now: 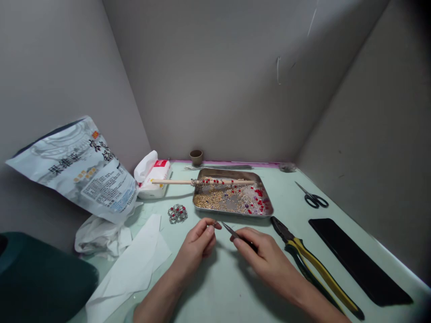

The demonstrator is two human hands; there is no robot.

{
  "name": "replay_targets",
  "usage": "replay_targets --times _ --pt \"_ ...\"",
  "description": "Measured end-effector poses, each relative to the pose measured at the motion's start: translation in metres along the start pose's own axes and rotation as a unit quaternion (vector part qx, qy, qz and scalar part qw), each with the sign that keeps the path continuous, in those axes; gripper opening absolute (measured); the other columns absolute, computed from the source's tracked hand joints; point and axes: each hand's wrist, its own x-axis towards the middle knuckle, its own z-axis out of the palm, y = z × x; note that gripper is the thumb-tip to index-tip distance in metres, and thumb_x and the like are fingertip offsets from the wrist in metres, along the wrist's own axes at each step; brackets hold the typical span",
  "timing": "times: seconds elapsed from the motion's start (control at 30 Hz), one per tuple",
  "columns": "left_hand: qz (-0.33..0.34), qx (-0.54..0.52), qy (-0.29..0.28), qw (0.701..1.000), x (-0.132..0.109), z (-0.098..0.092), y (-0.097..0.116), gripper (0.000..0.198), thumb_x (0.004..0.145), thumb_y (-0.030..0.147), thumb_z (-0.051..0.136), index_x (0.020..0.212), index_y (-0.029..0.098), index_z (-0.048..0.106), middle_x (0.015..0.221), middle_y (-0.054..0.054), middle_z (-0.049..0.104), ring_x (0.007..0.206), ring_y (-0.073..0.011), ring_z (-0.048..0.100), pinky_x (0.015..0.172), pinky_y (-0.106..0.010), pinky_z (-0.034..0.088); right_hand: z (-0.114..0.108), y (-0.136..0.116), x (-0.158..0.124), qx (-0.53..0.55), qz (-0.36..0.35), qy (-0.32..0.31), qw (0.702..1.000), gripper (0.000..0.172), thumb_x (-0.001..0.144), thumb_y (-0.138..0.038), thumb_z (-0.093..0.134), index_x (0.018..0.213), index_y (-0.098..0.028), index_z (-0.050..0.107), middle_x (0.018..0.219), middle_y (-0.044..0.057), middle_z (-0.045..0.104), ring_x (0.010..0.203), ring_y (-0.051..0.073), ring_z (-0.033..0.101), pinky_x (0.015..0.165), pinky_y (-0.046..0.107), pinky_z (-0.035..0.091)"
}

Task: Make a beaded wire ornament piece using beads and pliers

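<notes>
Near the table's middle my left hand is closed in a pinch. A small wire piece shows at its fingertips; its exact form is too small to tell. My right hand is wrapped round dark, pointed tweezers. The tip points at the left fingertips, with a small gap between. Beyond the hands lies a metal tray of gold, red and purple beads. A wooden stick strung with wire and red beads rests across it. Left of the tray sits a wire cluster with red beads.
To the right lie large pliers, a black flat case and scissors. On the left are paper sheets, a printed pouch, a tissue pack and a dark green container. A small cup stands behind.
</notes>
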Motion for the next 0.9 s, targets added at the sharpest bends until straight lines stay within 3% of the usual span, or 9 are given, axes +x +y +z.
replay_targets --times 0.33,0.53,0.73,0.9 --pt "-0.056 -0.022 -0.012 0.998 -0.002 0.001 -0.001 0.032 0.084 0.043 0.055 0.1 0.016 0.057 0.05 0.009 0.035 0.042 -0.0058 0.019 0.039 -0.019 0.014 0.007 0.007 0.007 -0.115 -0.045 0.038 0.992 0.026 0.093 -0.031 0.043 0.088 -0.019 0.066 0.081 0.005 0.063 0.074 0.018 0.055 0.067 0.029 0.038" --pt "-0.107 -0.062 -0.044 0.991 -0.003 -0.001 -0.001 0.023 0.085 0.039 0.053 0.092 0.018 0.055 0.047 0.009 0.035 0.04 -0.0051 0.013 0.036 -0.017 0.011 0.009 0.011 0.009 -0.136 -0.043 0.03 0.989 0.028 0.093 -0.03 0.043 0.085 -0.019 0.067 0.079 0.005 0.065 0.073 0.018 0.057 0.066 0.028 0.037" --pt "-0.106 -0.083 -0.044 0.99 -0.001 -0.001 0.0 0.022 0.088 0.04 0.05 0.086 0.018 0.054 0.045 0.01 0.03 0.04 -0.0052 0.011 0.035 -0.017 0.011 0.009 0.009 0.008 -0.16 -0.036 0.024 0.986 0.028 0.094 -0.031 0.041 0.084 -0.019 0.065 0.079 0.005 0.063 0.073 0.018 0.056 0.066 0.028 0.037" --pt "-0.083 -0.091 -0.03 0.992 0.0 -0.004 -0.002 0.021 0.088 0.04 0.053 0.085 0.019 0.052 0.046 0.011 0.027 0.04 -0.0049 0.009 0.036 -0.016 0.011 0.006 0.006 0.005 -0.115 -0.02 0.034 0.993 0.028 0.093 -0.031 0.042 0.075 -0.018 0.06 0.075 0.004 0.06 0.071 0.017 0.053 0.064 0.028 0.035"
